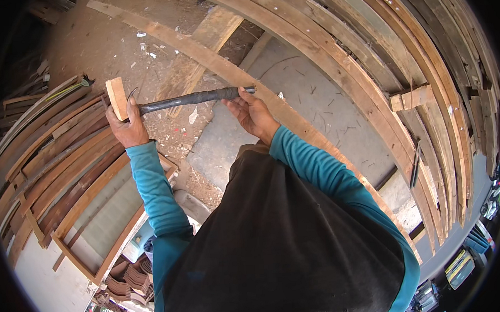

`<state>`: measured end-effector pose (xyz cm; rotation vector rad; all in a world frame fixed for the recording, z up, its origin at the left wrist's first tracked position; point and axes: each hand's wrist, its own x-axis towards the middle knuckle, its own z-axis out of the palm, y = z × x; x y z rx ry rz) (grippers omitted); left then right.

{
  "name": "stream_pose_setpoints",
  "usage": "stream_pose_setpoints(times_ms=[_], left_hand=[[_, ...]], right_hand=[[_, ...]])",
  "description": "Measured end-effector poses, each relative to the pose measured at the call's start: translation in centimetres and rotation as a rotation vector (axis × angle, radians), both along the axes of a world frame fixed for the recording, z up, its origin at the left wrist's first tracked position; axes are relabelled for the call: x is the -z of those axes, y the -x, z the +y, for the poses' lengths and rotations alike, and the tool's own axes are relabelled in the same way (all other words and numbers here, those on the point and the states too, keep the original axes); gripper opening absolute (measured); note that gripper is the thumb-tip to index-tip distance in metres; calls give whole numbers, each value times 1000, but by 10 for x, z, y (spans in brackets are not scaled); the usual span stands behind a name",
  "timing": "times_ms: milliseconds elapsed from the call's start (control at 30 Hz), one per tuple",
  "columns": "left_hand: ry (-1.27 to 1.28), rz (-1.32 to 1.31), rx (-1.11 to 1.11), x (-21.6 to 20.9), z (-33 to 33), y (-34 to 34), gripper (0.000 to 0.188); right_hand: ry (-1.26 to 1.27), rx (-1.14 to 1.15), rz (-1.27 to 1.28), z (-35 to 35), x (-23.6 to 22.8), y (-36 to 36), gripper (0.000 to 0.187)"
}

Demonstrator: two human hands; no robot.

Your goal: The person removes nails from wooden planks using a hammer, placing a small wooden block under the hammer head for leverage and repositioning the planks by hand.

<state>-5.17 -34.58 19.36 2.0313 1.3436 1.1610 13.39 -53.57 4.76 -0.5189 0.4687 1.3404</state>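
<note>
My left hand is closed around a short, pale wooden block, which sticks up out of the grip. Against the block lies the head end of a claw hammer, its thin curved claw rising beside the wood; my fingers hide most of the head. The hammer's dark handle runs level to the right, wrapped with tape near its far end. At that end my right hand has its fingertips on the handle, palm turned up and partly uncurled.
Long planks stack along the right, with a dark hand tool lying on them. One long board crosses diagonally in front of me. At left are stacked timbers and a wooden frame. Debris litters the dirt floor.
</note>
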Motion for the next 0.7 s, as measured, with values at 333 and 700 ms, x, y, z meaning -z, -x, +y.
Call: stream_pose_setpoints(times_ms=[333,700], left_hand=[[-9,-10,177,-13,7,-35,30],[61,240,707,-110,-144,-144,46]], right_hand=[[162,-395,-665,-48,-17,-32,38],[568,-865,-1924,-206,18,-84,71]])
